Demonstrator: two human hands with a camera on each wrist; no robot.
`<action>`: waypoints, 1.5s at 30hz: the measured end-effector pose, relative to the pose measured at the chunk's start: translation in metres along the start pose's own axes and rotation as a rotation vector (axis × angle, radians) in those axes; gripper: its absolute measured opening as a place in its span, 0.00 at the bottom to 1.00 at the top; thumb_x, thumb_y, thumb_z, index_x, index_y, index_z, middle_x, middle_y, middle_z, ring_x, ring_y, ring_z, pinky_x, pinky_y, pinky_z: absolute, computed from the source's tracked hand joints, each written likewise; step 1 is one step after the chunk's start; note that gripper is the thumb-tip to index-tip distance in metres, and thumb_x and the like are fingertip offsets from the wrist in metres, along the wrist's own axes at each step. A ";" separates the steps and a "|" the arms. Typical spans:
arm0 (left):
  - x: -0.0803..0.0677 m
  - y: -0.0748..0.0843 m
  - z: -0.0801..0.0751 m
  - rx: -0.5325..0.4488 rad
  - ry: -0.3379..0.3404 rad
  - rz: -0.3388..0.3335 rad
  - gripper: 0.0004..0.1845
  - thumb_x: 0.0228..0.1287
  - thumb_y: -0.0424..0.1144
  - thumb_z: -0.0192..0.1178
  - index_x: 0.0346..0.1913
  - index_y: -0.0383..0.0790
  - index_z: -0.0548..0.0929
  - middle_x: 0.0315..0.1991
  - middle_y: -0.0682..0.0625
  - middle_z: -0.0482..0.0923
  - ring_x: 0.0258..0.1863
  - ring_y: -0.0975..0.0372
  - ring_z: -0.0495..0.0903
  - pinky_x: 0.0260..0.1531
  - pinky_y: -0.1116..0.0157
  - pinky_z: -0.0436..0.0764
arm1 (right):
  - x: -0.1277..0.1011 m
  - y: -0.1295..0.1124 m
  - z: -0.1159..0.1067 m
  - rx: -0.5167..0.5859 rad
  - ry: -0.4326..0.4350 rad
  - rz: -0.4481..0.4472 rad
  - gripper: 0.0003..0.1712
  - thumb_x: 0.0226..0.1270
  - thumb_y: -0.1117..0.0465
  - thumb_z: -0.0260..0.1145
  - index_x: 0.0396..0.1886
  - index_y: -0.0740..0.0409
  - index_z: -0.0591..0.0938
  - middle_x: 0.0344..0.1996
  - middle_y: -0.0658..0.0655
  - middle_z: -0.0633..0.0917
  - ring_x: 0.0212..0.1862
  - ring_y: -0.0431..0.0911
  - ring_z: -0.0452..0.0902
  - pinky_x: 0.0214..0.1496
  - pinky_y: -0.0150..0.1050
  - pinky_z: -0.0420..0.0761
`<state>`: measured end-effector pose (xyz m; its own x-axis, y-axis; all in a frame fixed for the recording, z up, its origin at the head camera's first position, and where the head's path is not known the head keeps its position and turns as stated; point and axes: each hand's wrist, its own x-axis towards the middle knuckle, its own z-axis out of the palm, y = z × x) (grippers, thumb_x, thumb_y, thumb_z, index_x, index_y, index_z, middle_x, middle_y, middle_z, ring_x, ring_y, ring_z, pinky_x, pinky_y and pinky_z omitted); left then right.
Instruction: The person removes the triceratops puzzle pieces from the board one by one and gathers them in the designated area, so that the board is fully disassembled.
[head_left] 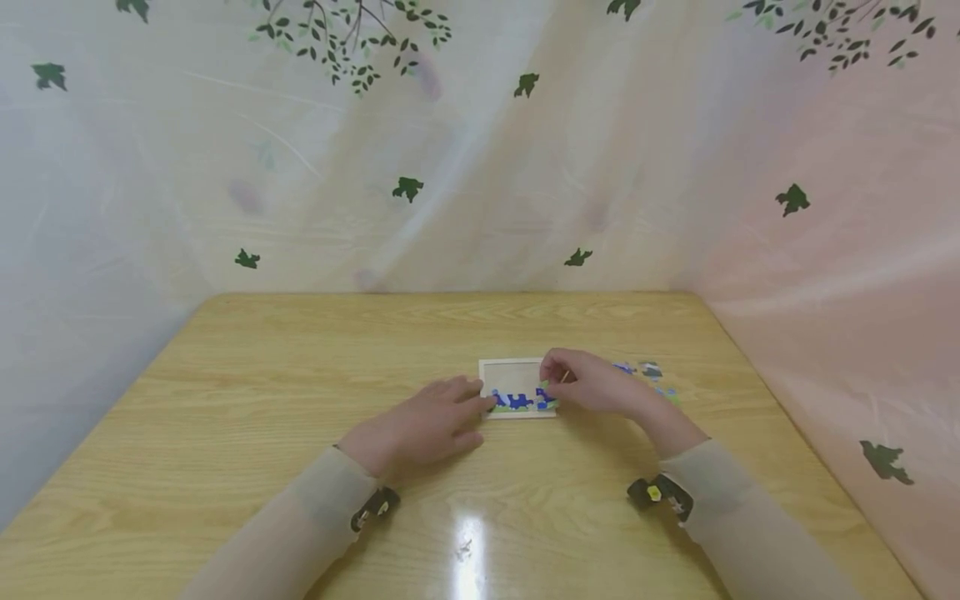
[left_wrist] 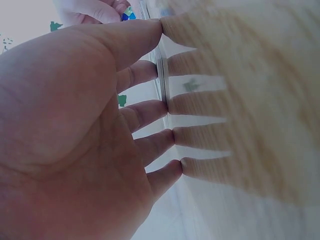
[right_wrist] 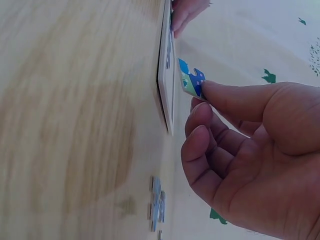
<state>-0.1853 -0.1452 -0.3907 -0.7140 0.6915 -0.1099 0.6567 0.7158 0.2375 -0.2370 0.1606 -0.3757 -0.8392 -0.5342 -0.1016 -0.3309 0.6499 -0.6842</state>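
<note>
A shallow puzzle tray with a pale wooden rim (head_left: 510, 362) lies on the table, a row of blue and green jigsaw pieces (head_left: 513, 402) along its near side. At the tray's left side, my left hand (head_left: 423, 421) has its fingers extended and spread; in the left wrist view the fingertips (left_wrist: 159, 107) reach down to the tray's edge and the tabletop. My right hand (head_left: 600, 385) pinches a blue, green and white jigsaw piece (right_wrist: 192, 80) between thumb and forefinger. That piece is tilted above the tray's right part, its other fingers curled loosely below.
Several loose jigsaw pieces (head_left: 651, 369) lie to the right of the tray, partly behind the right wrist. The wooden table (head_left: 300, 350) ends at a hanging leaf-print curtain (head_left: 480, 208) at the back and sides. Each wrist bears a small dark camera (head_left: 375, 507).
</note>
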 end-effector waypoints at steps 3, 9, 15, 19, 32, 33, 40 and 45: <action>0.001 0.000 0.001 0.006 0.000 -0.001 0.34 0.88 0.53 0.55 0.88 0.47 0.64 0.87 0.38 0.57 0.86 0.42 0.55 0.86 0.43 0.53 | -0.005 0.005 -0.006 -0.008 0.017 0.000 0.04 0.82 0.64 0.69 0.49 0.54 0.82 0.45 0.53 0.85 0.48 0.49 0.79 0.49 0.44 0.81; 0.001 0.001 0.001 0.005 -0.003 -0.001 0.34 0.88 0.53 0.54 0.88 0.46 0.64 0.88 0.38 0.56 0.87 0.42 0.54 0.86 0.43 0.52 | -0.018 0.014 -0.019 0.018 0.032 0.006 0.04 0.83 0.65 0.67 0.51 0.56 0.81 0.45 0.55 0.84 0.50 0.50 0.80 0.52 0.47 0.82; 0.000 0.002 0.000 0.010 0.006 0.020 0.34 0.89 0.52 0.54 0.87 0.44 0.65 0.87 0.37 0.58 0.86 0.41 0.56 0.86 0.43 0.53 | -0.035 0.022 -0.032 0.069 0.042 0.031 0.05 0.84 0.64 0.66 0.52 0.57 0.80 0.46 0.57 0.83 0.46 0.51 0.79 0.40 0.41 0.82; 0.001 0.002 0.000 0.013 0.008 0.035 0.34 0.89 0.51 0.55 0.87 0.42 0.65 0.86 0.36 0.59 0.86 0.40 0.56 0.86 0.42 0.54 | -0.045 0.030 -0.039 0.083 0.057 0.045 0.06 0.84 0.64 0.67 0.52 0.58 0.80 0.45 0.57 0.83 0.44 0.52 0.79 0.40 0.44 0.84; 0.001 0.001 0.001 -0.007 0.004 0.018 0.34 0.89 0.52 0.54 0.88 0.44 0.64 0.87 0.36 0.57 0.86 0.41 0.55 0.86 0.42 0.52 | -0.077 0.063 -0.058 0.039 0.095 0.063 0.07 0.84 0.65 0.67 0.55 0.61 0.81 0.50 0.57 0.85 0.54 0.51 0.80 0.48 0.42 0.85; 0.001 0.001 0.001 -0.007 0.004 0.018 0.34 0.89 0.52 0.54 0.88 0.44 0.64 0.87 0.36 0.57 0.86 0.41 0.55 0.86 0.42 0.52 | -0.079 0.065 -0.060 0.037 0.095 0.063 0.07 0.83 0.65 0.67 0.54 0.61 0.81 0.50 0.57 0.85 0.54 0.51 0.80 0.47 0.41 0.85; 0.001 0.001 0.001 -0.012 -0.006 0.007 0.34 0.89 0.52 0.53 0.88 0.45 0.63 0.87 0.38 0.57 0.86 0.42 0.55 0.86 0.43 0.52 | -0.092 0.081 -0.068 0.065 0.071 0.062 0.06 0.81 0.66 0.69 0.50 0.62 0.81 0.45 0.55 0.86 0.49 0.47 0.80 0.47 0.36 0.85; 0.001 0.002 0.001 -0.004 -0.002 0.011 0.34 0.89 0.52 0.53 0.88 0.44 0.64 0.87 0.37 0.57 0.86 0.42 0.55 0.86 0.43 0.53 | -0.101 0.094 -0.075 0.067 0.048 0.072 0.07 0.79 0.65 0.71 0.49 0.62 0.83 0.41 0.53 0.86 0.44 0.44 0.79 0.45 0.34 0.82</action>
<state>-0.1848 -0.1431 -0.3917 -0.7065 0.6992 -0.1092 0.6631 0.7080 0.2429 -0.2159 0.3165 -0.3757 -0.8801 -0.4598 -0.1186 -0.2405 0.6470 -0.7235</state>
